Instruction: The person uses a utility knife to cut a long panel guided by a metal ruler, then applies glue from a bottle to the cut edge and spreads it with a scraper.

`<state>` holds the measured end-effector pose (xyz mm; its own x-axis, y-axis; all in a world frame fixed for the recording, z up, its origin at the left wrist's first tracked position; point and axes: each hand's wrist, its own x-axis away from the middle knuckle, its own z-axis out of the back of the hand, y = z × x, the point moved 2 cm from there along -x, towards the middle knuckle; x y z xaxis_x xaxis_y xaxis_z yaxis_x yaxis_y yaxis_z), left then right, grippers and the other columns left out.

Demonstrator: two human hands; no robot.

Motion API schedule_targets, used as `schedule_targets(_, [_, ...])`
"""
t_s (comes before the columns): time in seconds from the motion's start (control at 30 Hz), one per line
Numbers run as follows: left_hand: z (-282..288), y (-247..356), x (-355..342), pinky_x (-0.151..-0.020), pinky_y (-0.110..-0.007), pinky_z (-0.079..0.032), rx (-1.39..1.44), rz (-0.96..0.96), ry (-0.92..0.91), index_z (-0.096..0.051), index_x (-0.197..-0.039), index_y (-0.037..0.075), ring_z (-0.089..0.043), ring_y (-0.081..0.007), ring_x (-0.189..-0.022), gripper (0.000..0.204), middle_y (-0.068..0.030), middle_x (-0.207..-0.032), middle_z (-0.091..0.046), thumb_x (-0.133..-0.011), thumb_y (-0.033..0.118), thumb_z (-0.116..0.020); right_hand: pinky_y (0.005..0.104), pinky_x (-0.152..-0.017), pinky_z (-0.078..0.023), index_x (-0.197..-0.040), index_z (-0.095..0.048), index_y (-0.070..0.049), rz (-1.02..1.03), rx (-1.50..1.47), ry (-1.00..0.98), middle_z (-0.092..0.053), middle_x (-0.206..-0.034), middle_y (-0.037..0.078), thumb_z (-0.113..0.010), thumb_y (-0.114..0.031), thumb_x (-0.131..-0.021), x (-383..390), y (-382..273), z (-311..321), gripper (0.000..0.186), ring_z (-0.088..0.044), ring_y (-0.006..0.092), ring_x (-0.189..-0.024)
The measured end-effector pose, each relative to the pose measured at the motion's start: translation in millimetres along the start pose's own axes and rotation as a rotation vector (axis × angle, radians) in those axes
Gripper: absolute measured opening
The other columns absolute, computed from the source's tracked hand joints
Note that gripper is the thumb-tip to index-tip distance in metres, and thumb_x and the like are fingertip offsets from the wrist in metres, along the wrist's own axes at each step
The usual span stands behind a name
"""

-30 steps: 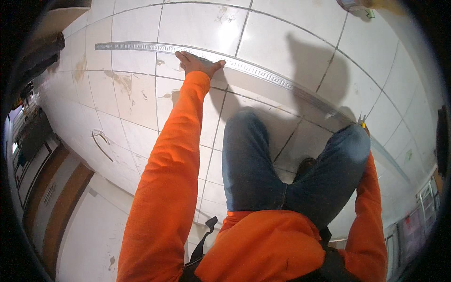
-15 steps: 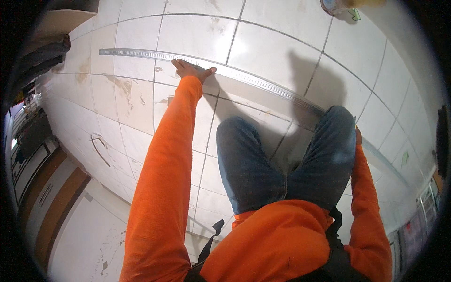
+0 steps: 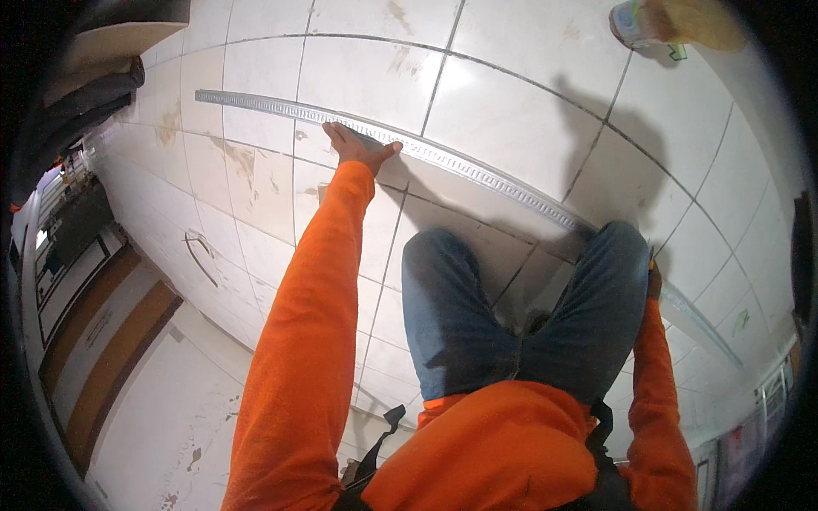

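Note:
A long silver metal strip (image 3: 477, 175) with a slotted pattern lies across the white tiled floor (image 3: 511, 94), passing behind my right knee. My left hand (image 3: 358, 146) rests on its near edge, left of centre, thumb and fingers spread. Beside the outer side of that knee, my right hand (image 3: 653, 281) is closed on a small yellow-handled tool (image 3: 652, 260) at the strip; the knee and shadow hide most of both.
A container (image 3: 630, 21) with a tan top and a small green object (image 3: 677, 51) sit at top right. Dark fabric (image 3: 102, 89) and brown board lie upper left. A bent thin piece (image 3: 200, 255) is on the floor at left, near brown-and-grey striped panels (image 3: 119, 341).
The tool's jaws showed above my right knee a second ago; now they are mostly hidden beside it. The view has shifted slightly; my left hand stays on the strip.

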<state>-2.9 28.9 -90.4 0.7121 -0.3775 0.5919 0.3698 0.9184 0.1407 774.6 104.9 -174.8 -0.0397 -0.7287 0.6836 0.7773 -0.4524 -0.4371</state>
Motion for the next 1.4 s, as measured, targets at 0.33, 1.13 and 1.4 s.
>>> schedule_targets(0.33, [2, 8, 4, -0.118, -0.036, 0.003, -0.361, -0.055, -0.065, 0.005, -0.140, -0.018, 0.007, -0.0345, -0.144, 0.139, -0.0315, -0.151, 0.004, -0.061, 0.060, -0.079, 0.0452, -0.074, -0.047, -0.106, -0.059, -0.006, 0.019, 0.351, 0.062, -0.066, -0.095, 0.020, -0.056, -0.030, -0.090, 40, -94, -2, 0.029, -0.063, 0.0380, -0.090])
schedule_targets(1.13, [25, -82, -98, -0.086, -0.044, -0.051, 0.851, 0.319, 0.309, -0.051, -0.125, 0.011, -0.061, -0.0350, -0.100, 0.066, -0.0200, -0.113, -0.058, -0.074, 0.046, -0.075, 0.0492, -0.077, -0.047, -0.099, -0.058, -0.004, 0.032, 0.418, 0.090, -0.064, -0.094, 0.023, -0.057, -0.026, -0.085, 47, -129, -13, 0.026, -0.060, 0.0429, -0.090])
schedule_targets(1.4, [26, -67, -69, -0.116, -0.037, -0.017, -0.199, -0.263, 0.217, -0.028, -0.140, -0.010, -0.015, -0.0307, -0.142, 0.119, -0.0250, -0.147, -0.026, -0.064, 0.073, -0.068, 0.0451, -0.075, -0.048, -0.093, -0.062, -0.002, -0.107, 0.350, -0.108, -0.066, -0.086, 0.019, -0.064, -0.041, -0.082, 35, -154, 5, 0.041, -0.062, 0.0366, -0.084])
